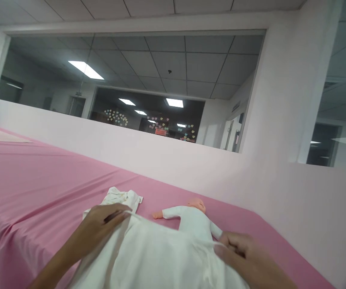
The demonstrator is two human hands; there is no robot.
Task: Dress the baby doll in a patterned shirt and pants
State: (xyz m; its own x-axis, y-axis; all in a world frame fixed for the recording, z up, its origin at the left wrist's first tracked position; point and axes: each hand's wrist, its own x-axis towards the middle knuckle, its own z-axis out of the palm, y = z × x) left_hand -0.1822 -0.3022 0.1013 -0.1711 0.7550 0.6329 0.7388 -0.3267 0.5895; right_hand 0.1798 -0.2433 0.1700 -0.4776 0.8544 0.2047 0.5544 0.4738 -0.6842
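Note:
A white cloth garment (pixel 163 257) is stretched by its top edge between my two hands, its lower part running out of view. My left hand (pixel 102 224) pinches the upper left corner. At the right end of the same edge, my right hand (pixel 246 255) grips the fabric, slightly blurred. Just behind the garment lies a baby doll (pixel 195 220) in a white long-sleeved top, its lower body hidden. Beyond my left hand rests a crumpled white cloth (pixel 121 196) with a faint pattern, partly covered by that hand.
A pink sheet (pixel 55 172) with creases covers the table under everything. Pale fabric (pixel 1 134) lies at the far left. A white wall (pixel 148 154) with a wide window (pixel 215 64) rises behind the table.

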